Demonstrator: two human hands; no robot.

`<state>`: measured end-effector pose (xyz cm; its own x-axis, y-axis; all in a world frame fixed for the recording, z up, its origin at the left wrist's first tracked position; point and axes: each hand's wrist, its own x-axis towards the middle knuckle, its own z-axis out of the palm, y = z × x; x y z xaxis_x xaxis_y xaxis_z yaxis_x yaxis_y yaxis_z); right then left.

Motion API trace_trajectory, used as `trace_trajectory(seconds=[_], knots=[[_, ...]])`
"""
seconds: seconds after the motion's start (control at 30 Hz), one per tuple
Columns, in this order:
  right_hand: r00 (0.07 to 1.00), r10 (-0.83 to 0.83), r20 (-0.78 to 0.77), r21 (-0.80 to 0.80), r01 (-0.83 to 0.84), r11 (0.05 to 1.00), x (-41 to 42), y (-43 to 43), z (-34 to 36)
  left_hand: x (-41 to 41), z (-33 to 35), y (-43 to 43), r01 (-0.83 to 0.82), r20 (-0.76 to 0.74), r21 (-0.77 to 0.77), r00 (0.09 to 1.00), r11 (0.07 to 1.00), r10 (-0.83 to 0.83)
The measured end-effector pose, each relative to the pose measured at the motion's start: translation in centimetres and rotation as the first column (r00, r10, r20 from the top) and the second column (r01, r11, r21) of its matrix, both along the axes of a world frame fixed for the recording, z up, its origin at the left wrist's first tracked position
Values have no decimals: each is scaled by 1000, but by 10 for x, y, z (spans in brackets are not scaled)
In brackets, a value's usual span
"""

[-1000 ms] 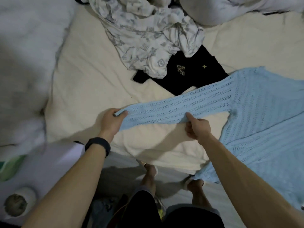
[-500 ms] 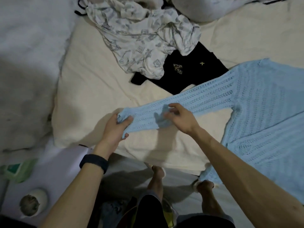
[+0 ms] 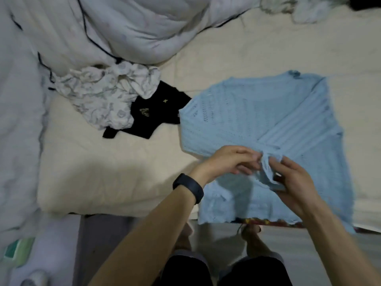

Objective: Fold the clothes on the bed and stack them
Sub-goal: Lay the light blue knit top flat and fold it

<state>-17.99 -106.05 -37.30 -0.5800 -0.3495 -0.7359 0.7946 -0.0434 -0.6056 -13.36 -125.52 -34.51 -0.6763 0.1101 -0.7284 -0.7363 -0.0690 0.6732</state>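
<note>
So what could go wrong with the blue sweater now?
1. The sweater has its hem right at the edge of the bed, so a tug might slide it off.
2. The left hand and right hand pinch the cuff bunched up; dropped like that, the sleeve may lie crumpled.

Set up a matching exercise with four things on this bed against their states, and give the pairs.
1 blue sweater
2 black shirt
3 patterned white garment
4 white duvet

A crumpled, partly over the black shirt
B bunched at the far side
C sleeve end held by left hand and right hand
D partly covered, gold print showing

Pairs: 1-C, 2-D, 3-A, 4-B
</note>
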Motion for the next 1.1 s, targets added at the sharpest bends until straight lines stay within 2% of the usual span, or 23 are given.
trace_trajectory(seconds=[0.07, 0.13, 0.17, 0.23, 0.3, 0.37, 0.43, 0.53, 0.63, 0.7, 0.77, 0.87, 0.93, 0.97, 1.03, 1.1], knots=[[981, -173, 88, 18, 172, 985, -23, 65, -10, -28, -15, 36, -39, -9, -13, 999, 999, 38], [948, -302, 101, 145, 286, 947, -48, 118, -31, -48, -38, 62, -101, -23, -185, 995, 977, 99], [953, -299, 51, 260, 277, 925, -59, 139, -43, -53, -50, 71, -134, -40, -319, 991, 938, 127], [986, -160, -52, 476, 165, 864, -73, 164, -64, -53, -72, 77, -190, -81, -546, 981, 816, 174], [997, -21, -77, 575, 61, 816, -77, 178, -81, -48, -85, 74, -162, -55, -684, 984, 711, 170], [994, 74, -81, 657, -3, 753, -74, 181, -98, -44, -94, 60, -44, 47, -773, 991, 632, 127], [993, 75, -89, 739, 15, 673, -74, 182, -111, -48, -102, 46, 94, 150, -846, 987, 525, 65], [996, -3, -85, 768, 67, 637, -77, 182, -123, -63, -113, 28, 224, 239, -908, 971, 354, -2], [983, -159, -88, 718, 173, 674, -82, 185, -134, -83, -130, 17, 327, 301, -931, 939, 165, -164], [960, -255, -116, 665, 266, 698, -85, 184, -134, -90, -138, 9, 324, 301, -945, 915, 45, -269], [932, -328, -151, 623, 348, 701, -84, 183, -130, -92, -143, -4, 256, 231, -965, 930, 53, -285], [872, -475, -118, 513, 463, 723, -77, 180, -118, -75, -143, -33, 126, 112, -979, 989, 159, -94], [861, -505, -60, 500, 464, 731, -67, 177, -115, -55, -143, -53, 55, 66, -969, 997, 239, 38], [883, -467, -48, 530, 419, 737, -61, 175, -116, -47, -144, -62, 29, 56, -956, 995, 292, 85], [956, -289, -44, 639, 249, 728, -50, 173, -123, -38, -148, -73, 9, 74, -917, 986, 399, 147], [992, -122, -22, 762, 96, 640, -45, 172, -130, -36, -152, -79, 22, 99, -894, 984, 447, 151]])
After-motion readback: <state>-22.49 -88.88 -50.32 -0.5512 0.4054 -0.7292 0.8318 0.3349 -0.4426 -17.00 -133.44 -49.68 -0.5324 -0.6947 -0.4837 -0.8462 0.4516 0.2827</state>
